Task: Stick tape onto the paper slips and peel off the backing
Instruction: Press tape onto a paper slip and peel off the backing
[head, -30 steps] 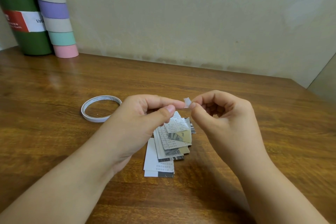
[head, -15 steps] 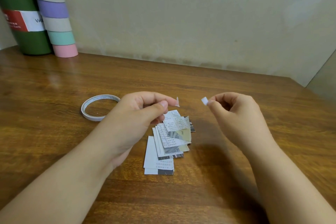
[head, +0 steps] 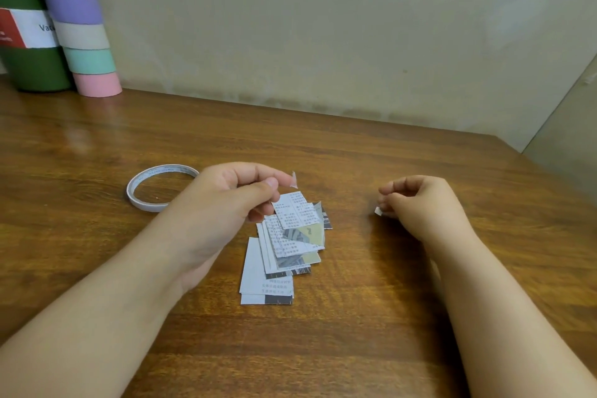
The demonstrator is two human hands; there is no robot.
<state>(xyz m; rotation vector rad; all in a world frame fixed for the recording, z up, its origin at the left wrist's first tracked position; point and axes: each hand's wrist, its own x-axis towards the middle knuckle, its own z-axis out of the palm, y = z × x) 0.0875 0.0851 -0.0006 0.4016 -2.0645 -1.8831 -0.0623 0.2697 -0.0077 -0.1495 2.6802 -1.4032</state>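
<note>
Your left hand [head: 226,203] is up over the brown wood-grain table [head: 387,317], thumb and forefinger closed in a pinch on a tiny white piece of tape [head: 294,179]. The piece sticks out past those fingertips, edge-on to the cam, so can't tell which face is sticky. Your other left fingers are curled under.

Just below and beside that pinch lies the loose pile of small printed paper slips [head: 287,242], grey-white w/ dark text, some w/ olive and black patches. They overlap and fan toward your wrist. The topmost slip sits right under your left fingertips; can't tell if it touches them.

Your right hand [head: 420,207] is well apart from the left, low near the table, fingers curled in. A small white scrap of backing [head: 378,211] shows at the tips of its lower fingers, toward the pile side. It looks held there, but the grip itself is hidden.

Beyond your left knuckles, away from the pinch, the thin white ring-shaped roll of double-sided tape [head: 158,186] lies flat on the wood, partly hidden by your hand.

Far past that, at the wall: a dark green cylinder w/ red-and-white label [head: 29,42], and touching it a stack of pastel rolls [head: 77,16], teal, beige, purple, pink.
</note>
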